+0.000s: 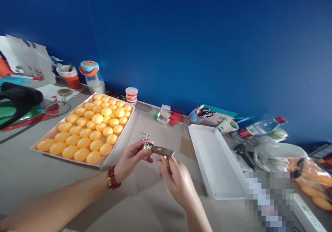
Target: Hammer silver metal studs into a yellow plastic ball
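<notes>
My left hand (pixel 135 157), with a red bead bracelet at the wrist, pinches a small shiny silver and gold object (pixel 148 147) between its fingertips. Wrapped round the wooden handle of a small hammer (pixel 164 151) is my right hand (pixel 176 176). The hammer's dark head points left and its tip meets or nearly meets the shiny object; I cannot tell whether they touch. A few small silver pieces (pixel 146 137) lie on the grey table (pixel 135 204) just beyond my left hand.
At left is a shallow box (pixel 101 164) of orange balls, with a bottle (pixel 94 80) and paper cups (pixel 69 75) behind. A white tray (pixel 219 163) lies at right. A pen cup (pixel 195 116), plastic bottle (pixel 259 128) and bags stand beyond it.
</notes>
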### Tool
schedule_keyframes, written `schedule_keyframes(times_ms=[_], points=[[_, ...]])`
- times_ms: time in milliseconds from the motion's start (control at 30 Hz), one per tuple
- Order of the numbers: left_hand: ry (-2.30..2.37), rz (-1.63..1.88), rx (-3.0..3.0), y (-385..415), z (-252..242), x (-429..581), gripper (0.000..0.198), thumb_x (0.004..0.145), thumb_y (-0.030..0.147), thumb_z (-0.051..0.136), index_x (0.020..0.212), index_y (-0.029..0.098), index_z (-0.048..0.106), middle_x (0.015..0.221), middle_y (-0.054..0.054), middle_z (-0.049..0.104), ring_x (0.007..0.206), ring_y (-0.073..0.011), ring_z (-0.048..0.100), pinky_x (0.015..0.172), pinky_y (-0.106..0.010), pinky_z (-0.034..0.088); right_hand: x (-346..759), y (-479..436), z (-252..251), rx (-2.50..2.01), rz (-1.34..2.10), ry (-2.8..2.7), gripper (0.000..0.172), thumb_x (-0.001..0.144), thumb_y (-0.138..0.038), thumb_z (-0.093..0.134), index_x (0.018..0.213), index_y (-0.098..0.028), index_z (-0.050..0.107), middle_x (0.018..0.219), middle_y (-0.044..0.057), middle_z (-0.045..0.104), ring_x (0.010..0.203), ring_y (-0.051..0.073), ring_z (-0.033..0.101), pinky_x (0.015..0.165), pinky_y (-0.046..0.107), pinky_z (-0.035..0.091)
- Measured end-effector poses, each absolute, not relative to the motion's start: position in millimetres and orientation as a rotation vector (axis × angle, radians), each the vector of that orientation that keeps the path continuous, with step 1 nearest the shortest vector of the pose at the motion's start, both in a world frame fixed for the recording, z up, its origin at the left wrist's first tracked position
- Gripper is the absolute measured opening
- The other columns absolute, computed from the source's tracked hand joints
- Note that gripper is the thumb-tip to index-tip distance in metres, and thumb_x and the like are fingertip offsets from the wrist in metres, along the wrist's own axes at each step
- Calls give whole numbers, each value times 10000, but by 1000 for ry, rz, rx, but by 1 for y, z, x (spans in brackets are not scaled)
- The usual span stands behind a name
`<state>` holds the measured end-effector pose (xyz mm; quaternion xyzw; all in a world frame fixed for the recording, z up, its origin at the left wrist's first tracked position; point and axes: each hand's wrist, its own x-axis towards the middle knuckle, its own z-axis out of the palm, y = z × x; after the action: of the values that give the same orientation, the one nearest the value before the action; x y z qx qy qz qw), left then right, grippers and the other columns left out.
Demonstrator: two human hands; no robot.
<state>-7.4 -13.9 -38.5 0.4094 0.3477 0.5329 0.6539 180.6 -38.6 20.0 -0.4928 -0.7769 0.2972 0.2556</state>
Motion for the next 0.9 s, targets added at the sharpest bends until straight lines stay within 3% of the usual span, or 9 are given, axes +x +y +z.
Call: schedule_keyframes(times_ms=[167, 533, 900], points=[[782, 1201, 937, -13, -41, -8, 370, 828, 367, 669, 1140, 169, 651, 812, -35, 686, 700, -181, 682, 711, -362, 575, 182, -36, 20, -1400, 791, -2091, 193, 966, -299, 380, 980, -200, 545, 652, 22, 631, 528, 166, 589, 539, 237, 419], [793, 1211, 941, -12, -41, -9, 354, 820, 349, 680, 1127, 173, 668, 907, -50, 688, 709, -178, 684, 709, -358, 588, 178, -36, 18, -1405, 719, -2169, 248, 960, -317, 377, 1021, -181, 576, 703, 55, 669, 566, 186, 610, 535, 249, 392], [731, 1211, 965, -13, -42, -9, 345, 854, 321, 644, 1176, 197, 651, 944, -53, 677, 771, -190, 683, 771, -374, 559, 182, -35, 20, -1434, 758, -2036, 227, 961, -340, 397, 859, -202, 546, 602, 5, 581, 502, 153, 548, 515, 239, 378]])
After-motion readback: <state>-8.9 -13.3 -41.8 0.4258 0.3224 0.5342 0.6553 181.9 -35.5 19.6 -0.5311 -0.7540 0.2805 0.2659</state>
